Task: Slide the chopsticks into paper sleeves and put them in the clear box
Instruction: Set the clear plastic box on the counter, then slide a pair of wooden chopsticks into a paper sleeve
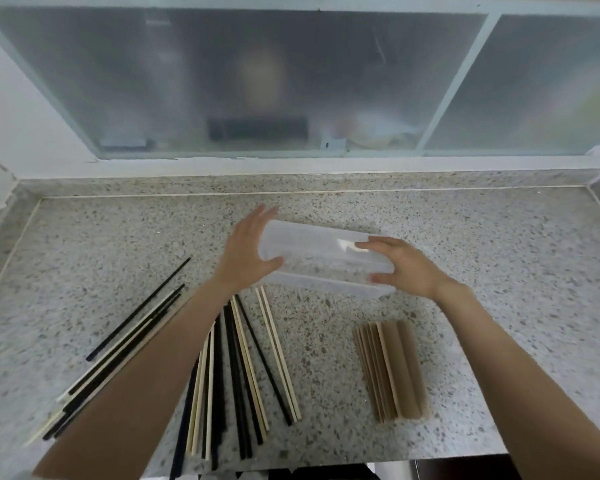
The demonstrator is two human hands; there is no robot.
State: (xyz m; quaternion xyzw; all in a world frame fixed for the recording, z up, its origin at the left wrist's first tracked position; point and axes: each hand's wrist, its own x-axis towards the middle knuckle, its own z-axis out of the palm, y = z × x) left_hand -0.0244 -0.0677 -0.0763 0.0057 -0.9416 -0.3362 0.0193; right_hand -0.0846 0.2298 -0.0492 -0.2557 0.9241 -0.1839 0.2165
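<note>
A long clear box (pixel 321 258) lies crosswise in the middle of the speckled counter (pixel 499 271). My left hand (pixel 248 251) grips its left end, fingers over the top and thumb in front. My right hand (pixel 400 266) grips its right end. The box looks empty. Several black and pale wooden chopsticks (pixel 243 368) lie loose and fanned out near the front, left of centre, partly under my left forearm. A stack of brown paper sleeves (pixel 392 370) lies to their right, below my right hand.
A frosted sliding window (pixel 257 81) with a white sill runs along the back of the counter. A raised stone lip borders the counter at the left, back and right. The counter's front edge (pixel 430 453) is close to me.
</note>
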